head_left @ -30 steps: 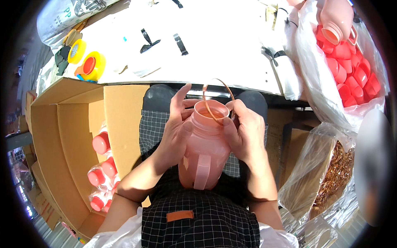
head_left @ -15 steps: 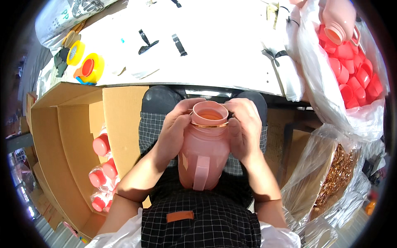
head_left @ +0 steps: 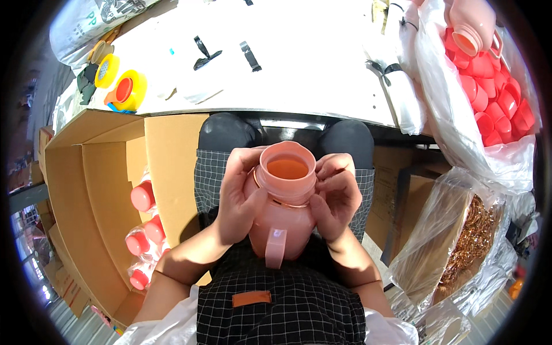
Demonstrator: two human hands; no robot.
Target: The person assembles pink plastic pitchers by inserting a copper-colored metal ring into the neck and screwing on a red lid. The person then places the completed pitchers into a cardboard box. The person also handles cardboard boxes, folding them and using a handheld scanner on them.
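A pink plastic jug (head_left: 283, 230) stands upright in my lap, its mouth open and its handle turned toward me. Round its neck, below the rim, lies a thin shiny copper-coloured ring (head_left: 282, 203). My left hand (head_left: 240, 195) is wrapped against the left side of the neck, thumb on the shoulder. On the other side my right hand (head_left: 337, 195) is closed, curled fingers and thumb pinching at the ring beside the neck. The fingertips of both hands are partly hidden.
An open cardboard box (head_left: 95, 213) at left holds wrapped bottles with pink caps (head_left: 142, 196). At right, a plastic bag (head_left: 440, 103) contains red-pink cups (head_left: 489, 86) and another pink jug (head_left: 472, 26). Below it, a lined box holds copper-coloured rings (head_left: 472, 241). Tape rolls (head_left: 133, 92) lie on the white table (head_left: 310, 63).
The jug's mouth has tipped further toward view. The ring sits lower on the right of the neck, and my right fingers have curled inward beside it.
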